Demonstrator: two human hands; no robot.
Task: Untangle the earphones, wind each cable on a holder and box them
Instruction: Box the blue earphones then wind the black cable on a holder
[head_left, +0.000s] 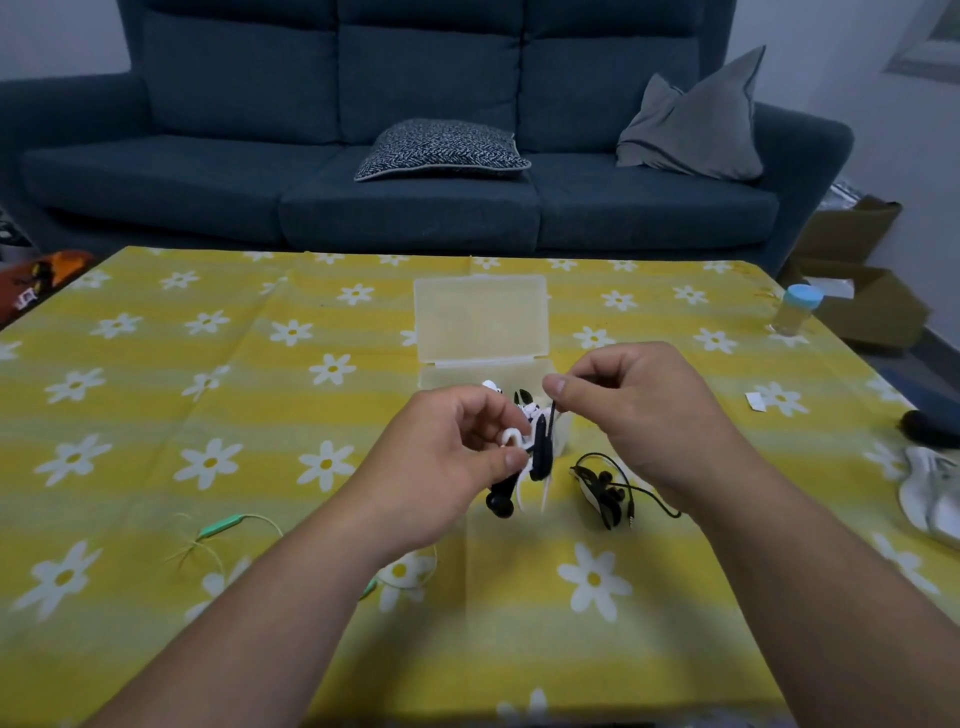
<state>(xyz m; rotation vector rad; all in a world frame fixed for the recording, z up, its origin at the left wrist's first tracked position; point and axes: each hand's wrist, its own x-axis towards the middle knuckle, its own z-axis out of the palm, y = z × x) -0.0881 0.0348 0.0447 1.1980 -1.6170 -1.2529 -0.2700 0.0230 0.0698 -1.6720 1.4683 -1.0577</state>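
Observation:
My left hand (457, 452) pinches a knot of black and white earphone cables (524, 447) just above the table; a black earbud (500, 503) hangs below it. My right hand (639, 410) pinches a thin black cable (551, 410) that runs up from that knot. Behind the hands a translucent plastic box (483, 322) stands with its lid open. Another black earphone with its plug (605, 493) lies on the cloth under my right wrist. A green earphone cable (223, 527) lies at the left, near my left forearm.
The table carries a yellow daisy-print cloth (208, 395). A small bottle with a blue cap (795, 309) stands at the far right edge. A dark object (930, 428) and a white one (930, 493) lie at the right. A blue sofa (415, 156) stands beyond.

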